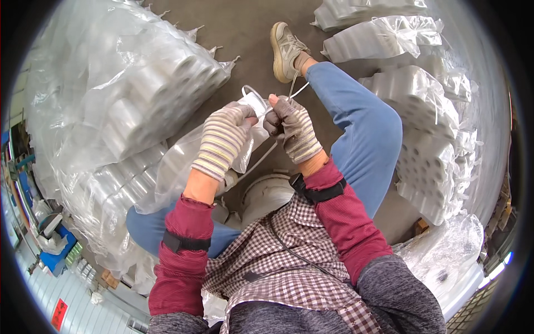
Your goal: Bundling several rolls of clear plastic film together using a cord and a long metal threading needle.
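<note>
White cord (300, 89) was pinched in your right hand (292, 127), white loop (254, 102) in your left hand (226, 134); uneven pull risked a slip or snagging left-side plastic (179, 162).

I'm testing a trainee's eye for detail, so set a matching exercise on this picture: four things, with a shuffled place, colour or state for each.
Things:
1. White cord
2. Left hand
3. Shoe
4. Trousers

Descriptions:
A. blue
B. near the top of the picture, on the grey floor
C. held by the right hand
D. in a striped glove

Pairs: 1-C, 2-D, 3-B, 4-A
</note>
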Motion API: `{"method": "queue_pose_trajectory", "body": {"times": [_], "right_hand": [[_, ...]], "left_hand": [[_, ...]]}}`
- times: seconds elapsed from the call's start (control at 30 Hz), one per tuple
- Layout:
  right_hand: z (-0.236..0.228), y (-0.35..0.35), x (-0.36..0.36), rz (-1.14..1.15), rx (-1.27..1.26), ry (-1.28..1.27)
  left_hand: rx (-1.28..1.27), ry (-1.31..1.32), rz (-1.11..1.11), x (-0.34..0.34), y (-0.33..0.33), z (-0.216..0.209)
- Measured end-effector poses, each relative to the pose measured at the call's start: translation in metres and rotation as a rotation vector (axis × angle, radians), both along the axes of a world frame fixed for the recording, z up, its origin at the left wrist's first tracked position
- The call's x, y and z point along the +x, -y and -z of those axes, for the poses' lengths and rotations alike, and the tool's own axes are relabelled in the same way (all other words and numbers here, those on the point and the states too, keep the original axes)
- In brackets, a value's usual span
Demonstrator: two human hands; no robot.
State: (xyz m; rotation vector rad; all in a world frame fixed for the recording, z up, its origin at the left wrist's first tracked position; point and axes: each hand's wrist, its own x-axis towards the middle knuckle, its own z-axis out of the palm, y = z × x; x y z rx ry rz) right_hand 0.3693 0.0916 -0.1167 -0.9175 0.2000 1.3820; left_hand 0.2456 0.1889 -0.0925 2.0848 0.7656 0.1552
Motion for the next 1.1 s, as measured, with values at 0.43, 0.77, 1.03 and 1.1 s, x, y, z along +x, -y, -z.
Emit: {"method": "queue_pose_trajectory", "body": {"times": [0.43,0.77,1.03,1.1], "right_hand": [[-0.04,-0.053,0.057,-0.556,-0.033,1.318],[-0.027,-0.015,0.033,-0.412,0.205,1.399],[-0.025,0.006,0.016,-0.862,0.02,1.14],[-0.014,-0.002,0.021,-0.574,-0.022,0.988]], "left_hand": [[-0.223,-0.303,-0.045,0.005,-0.014,-0.024],[-0.948,-0.076,-0.497,0.005,-0.019,-0.027],[-0.848,-0.039,-0.449,-0.003,-0.022,-0.019],[-0.816,-0.039,-0.415,0.0,-0.025,-0.011]]}}
